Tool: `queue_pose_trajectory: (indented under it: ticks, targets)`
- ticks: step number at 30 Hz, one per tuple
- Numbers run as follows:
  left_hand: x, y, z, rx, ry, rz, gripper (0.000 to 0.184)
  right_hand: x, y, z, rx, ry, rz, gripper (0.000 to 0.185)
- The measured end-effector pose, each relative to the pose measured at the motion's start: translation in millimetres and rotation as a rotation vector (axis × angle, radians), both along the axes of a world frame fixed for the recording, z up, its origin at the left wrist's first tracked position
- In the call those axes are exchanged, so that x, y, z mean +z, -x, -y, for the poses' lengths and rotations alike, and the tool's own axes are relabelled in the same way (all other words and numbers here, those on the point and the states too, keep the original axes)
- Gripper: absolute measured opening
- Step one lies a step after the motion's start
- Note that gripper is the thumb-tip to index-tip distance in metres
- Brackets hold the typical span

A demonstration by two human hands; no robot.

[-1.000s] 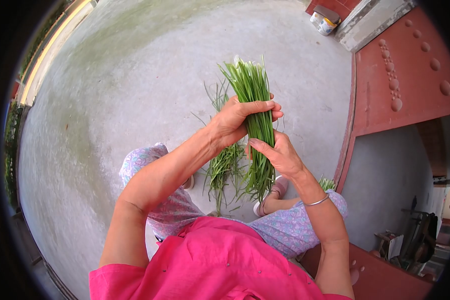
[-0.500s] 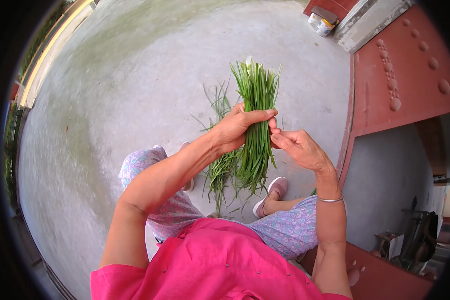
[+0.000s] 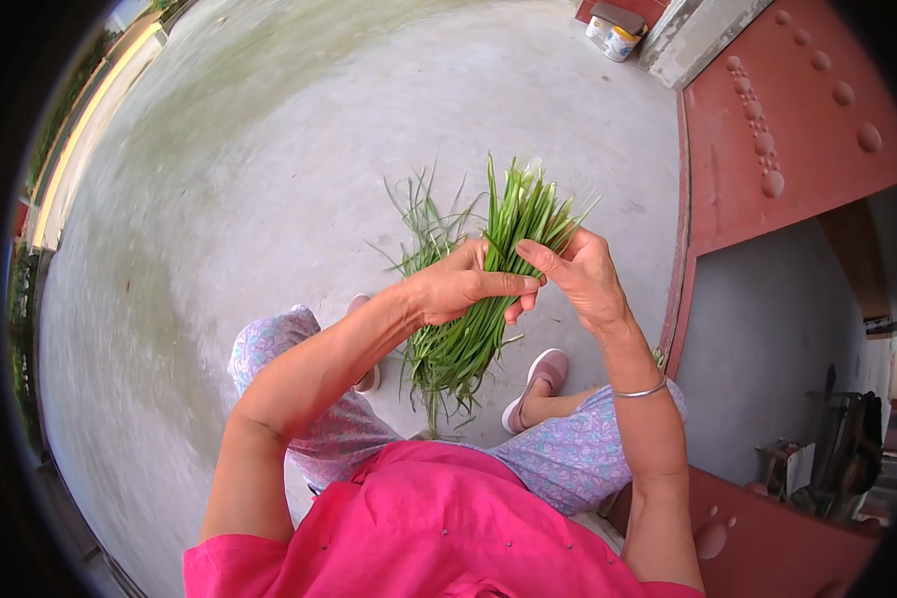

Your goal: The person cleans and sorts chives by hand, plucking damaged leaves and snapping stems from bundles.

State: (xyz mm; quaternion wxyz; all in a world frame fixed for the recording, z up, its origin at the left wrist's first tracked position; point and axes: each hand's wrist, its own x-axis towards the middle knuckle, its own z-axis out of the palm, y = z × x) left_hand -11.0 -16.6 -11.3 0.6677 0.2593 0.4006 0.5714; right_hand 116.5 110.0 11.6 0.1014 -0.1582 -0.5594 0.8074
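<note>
A bunch of garlic chives (image 3: 520, 209) is held in front of me, its pale cut ends up and the green leaves hanging down. My left hand (image 3: 465, 286) is closed around its middle, the thumb across the front. On the bunch's right side, above the left thumb, my right hand (image 3: 588, 281) grips the stalks with its thumb in front and its fingers mostly hidden behind. Loose chive leaves (image 3: 421, 221) lie on the ground beyond and below the bunch, which partly covers them.
My shoes (image 3: 540, 377) stand on the concrete floor (image 3: 299, 179) around the loose leaves. A red metal door (image 3: 738, 209) with round bosses is at the right. A white bucket (image 3: 613, 38) stands at the far wall. Objects (image 3: 787, 463) sit inside the doorway.
The bunch has come lower and its top now leans right. My right hand has moved from the lower side of the bunch up to its upper stalks. The left hand keeps its hold.
</note>
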Motion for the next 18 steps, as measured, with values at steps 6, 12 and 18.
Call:
queue_pose_trajectory:
  ticks: [6, 12, 18]
  targets:
    - [5.4, 0.3, -0.2, -0.018, 0.017, -0.046, 0.019, -1.0, -2.8, -0.3, -0.042, -0.025, -0.025, 0.018]
    - [6.4, 0.9, -0.9, -0.002, 0.02, 0.071, 0.023, -5.9, -5.3, -6.1, -0.064, -0.08, -0.031, 0.016]
    - [3.0, 2.7, 0.8, -0.053, 0.014, 0.015, 0.026, 4.0, -4.3, -13.7, -0.244, -0.231, -0.089, 0.028]
